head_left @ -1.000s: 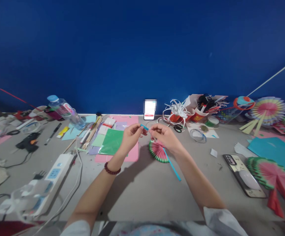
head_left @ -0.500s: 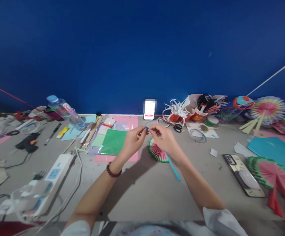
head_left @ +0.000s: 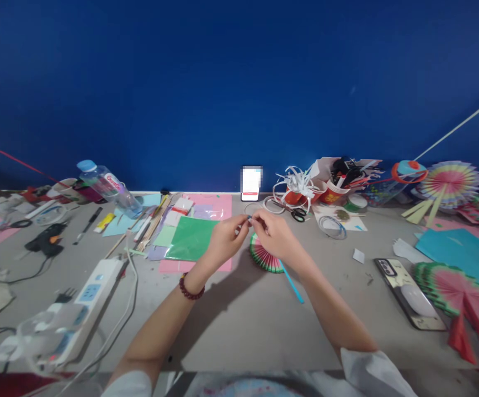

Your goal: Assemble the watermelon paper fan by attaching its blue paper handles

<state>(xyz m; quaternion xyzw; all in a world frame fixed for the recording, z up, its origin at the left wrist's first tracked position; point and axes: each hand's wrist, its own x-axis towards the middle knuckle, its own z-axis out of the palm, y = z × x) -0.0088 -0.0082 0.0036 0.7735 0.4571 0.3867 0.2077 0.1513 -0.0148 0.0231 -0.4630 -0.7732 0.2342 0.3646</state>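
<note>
My left hand (head_left: 228,236) and my right hand (head_left: 273,231) meet at the fingertips above the middle of the table. Between them they pinch a small piece of blue paper (head_left: 249,217), mostly covered by the fingers. Below my right hand lies a round pleated paper fan (head_left: 265,256), pink with a green rim, partly hidden by that hand. A narrow blue paper strip (head_left: 293,285) runs out from under my right forearm, its upper end beside the fan.
Green sheets in clear film (head_left: 190,240) lie left of my hands. A lit phone (head_left: 250,182) leans on the blue wall. Scissors (head_left: 298,215) and paper cups (head_left: 334,194) stand back right. Left are a power strip (head_left: 94,300), glue gun (head_left: 46,239) and bottle (head_left: 111,187); right, another phone (head_left: 392,281) under a mouse.
My fingertips have drawn slightly closer together around the blue paper, so less of it shows. The fan and the strip stay where they were.
</note>
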